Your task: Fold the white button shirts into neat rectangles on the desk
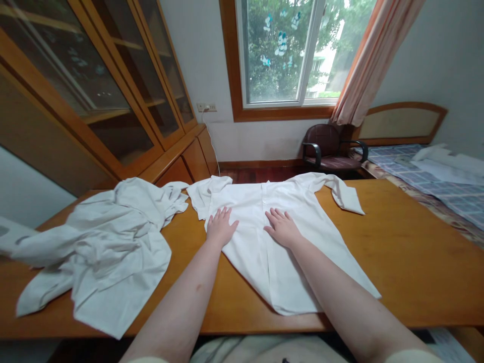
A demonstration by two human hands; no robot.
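Note:
A white button-front shirt (249, 252) lies spread on the wooden table (408, 252), its buttons facing up. My left hand (222, 225) rests flat on the shirt's left side, fingers spread. Across the button line, my right hand (283, 227) also lies flat on the cloth with its fingers apart. One sleeve (342, 194) bends out to the right, while the other sleeve is bunched at the upper left. Some creases show in the front. Neither hand grips the fabric.
A crumpled heap of white cloth (121, 242) covers the table's left part. Behind it stands a glass-fronted cabinet (151, 116). A dark armchair (328, 146) is below the window (280, 55). A bed (434, 166) with a checked cover lies at the right.

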